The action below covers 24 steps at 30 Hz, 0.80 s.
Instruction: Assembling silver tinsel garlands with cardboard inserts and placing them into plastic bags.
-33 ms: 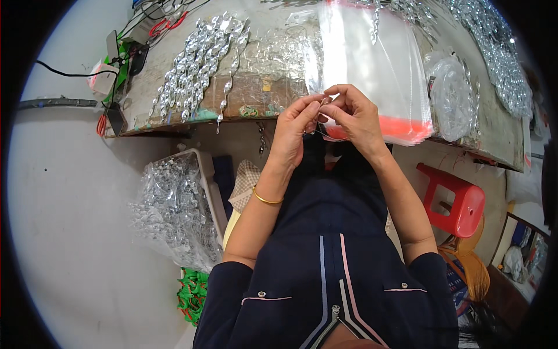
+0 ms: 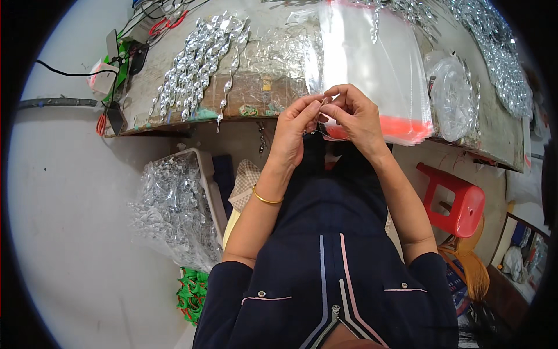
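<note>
My left hand (image 2: 295, 123) and my right hand (image 2: 356, 119) meet at the table's front edge, each closed in a pinch. Between their fingertips runs a thin, pale cord (image 2: 325, 101), and a fine loop hangs below the fingers. What else may be inside the left fingers is hidden. Just beyond the hands lies a stack of clear plastic bags (image 2: 372, 70) with a red band along the near end. Twisted silver foil strands (image 2: 200, 61) lie to the left on the table, one of them hanging over the edge.
The worn table (image 2: 256, 93) curves around me. A coiled clear plastic bundle (image 2: 452, 96) and silver tinsel (image 2: 494, 52) lie on the right. Below left stands a bin (image 2: 206, 180) of silver strands (image 2: 174, 203), near green decorations (image 2: 192, 294). A red stool (image 2: 456, 200) is at right.
</note>
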Each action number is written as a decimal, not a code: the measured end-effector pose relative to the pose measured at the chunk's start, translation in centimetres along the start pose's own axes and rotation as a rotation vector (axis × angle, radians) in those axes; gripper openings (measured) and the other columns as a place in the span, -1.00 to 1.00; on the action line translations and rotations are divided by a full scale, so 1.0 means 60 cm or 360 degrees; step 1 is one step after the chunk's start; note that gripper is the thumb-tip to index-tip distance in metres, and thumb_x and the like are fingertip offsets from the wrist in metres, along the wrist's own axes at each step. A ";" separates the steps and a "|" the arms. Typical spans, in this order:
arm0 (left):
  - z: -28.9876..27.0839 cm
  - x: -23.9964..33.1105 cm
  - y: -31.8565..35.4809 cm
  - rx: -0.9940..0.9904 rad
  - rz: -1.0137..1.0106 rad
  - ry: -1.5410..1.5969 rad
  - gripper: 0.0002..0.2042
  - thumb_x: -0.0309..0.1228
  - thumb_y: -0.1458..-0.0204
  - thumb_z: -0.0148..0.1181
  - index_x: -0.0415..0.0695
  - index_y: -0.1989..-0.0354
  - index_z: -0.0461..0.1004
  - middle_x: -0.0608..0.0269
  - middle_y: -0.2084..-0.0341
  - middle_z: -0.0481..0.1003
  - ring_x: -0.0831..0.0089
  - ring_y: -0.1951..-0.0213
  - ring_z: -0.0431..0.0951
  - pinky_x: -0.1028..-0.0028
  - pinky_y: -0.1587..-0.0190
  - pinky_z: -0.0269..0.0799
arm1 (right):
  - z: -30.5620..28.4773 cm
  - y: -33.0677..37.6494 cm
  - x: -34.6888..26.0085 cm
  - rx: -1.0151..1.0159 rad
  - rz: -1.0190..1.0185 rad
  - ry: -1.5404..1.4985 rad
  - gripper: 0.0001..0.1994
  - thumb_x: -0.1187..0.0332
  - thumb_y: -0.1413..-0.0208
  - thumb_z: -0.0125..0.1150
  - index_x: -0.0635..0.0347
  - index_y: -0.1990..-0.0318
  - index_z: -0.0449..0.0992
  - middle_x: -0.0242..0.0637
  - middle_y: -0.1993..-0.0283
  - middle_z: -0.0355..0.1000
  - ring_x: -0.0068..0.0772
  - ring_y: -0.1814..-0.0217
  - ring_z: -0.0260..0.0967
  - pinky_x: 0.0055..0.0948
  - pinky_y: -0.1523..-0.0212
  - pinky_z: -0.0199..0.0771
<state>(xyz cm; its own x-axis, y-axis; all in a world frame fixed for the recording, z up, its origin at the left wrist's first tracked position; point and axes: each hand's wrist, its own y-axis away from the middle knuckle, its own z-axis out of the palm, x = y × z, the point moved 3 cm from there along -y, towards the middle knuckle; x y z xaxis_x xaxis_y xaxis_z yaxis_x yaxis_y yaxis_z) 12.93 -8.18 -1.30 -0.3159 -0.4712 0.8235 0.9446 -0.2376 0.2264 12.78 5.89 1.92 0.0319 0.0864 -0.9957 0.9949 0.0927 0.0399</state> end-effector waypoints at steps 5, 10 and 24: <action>0.004 0.005 -0.001 0.0049 -0.0097 0.0016 -0.84 -0.35 -0.12 0.14 -0.17 0.23 0.50 0.46 0.55 0.42 0.76 0.53 0.29 0.71 0.50 0.10 | 0.000 0.001 0.004 -0.0002 -0.0017 -0.0020 -0.84 0.51 -0.06 0.23 0.27 0.19 0.44 -0.47 0.45 0.42 -0.74 0.37 0.33 -0.69 0.32 0.31; 0.002 0.008 -0.010 0.0016 -0.0087 0.0002 -0.88 -0.37 -0.10 0.16 -0.15 0.36 0.47 0.51 0.60 0.35 0.76 0.60 0.17 0.70 0.54 0.07 | -0.003 0.001 0.001 -0.0015 -0.0014 0.0080 -0.86 0.51 -0.05 0.23 0.27 0.23 0.44 -0.47 0.45 0.42 -0.74 0.38 0.32 -0.69 0.33 0.32; 0.017 -0.016 -0.019 0.0291 0.0388 -0.0693 -0.90 -0.43 -0.22 -0.06 -0.19 0.31 0.30 0.36 0.46 0.36 0.71 0.52 0.31 0.70 0.49 0.32 | -0.026 -0.003 0.003 -0.0079 0.0162 -0.0140 -0.80 0.31 -0.19 0.11 0.26 0.18 0.49 -0.53 0.47 0.35 -0.78 0.53 0.09 -0.72 0.51 0.11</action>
<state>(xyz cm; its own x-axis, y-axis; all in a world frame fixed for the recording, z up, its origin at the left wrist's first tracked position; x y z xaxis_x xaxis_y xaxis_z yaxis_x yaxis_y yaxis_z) 12.23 -6.60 -1.83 -0.0559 -0.0889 0.9945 0.9984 0.0054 0.0566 12.47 7.45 1.84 0.1429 0.0107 -0.9897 0.9802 0.1367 0.1430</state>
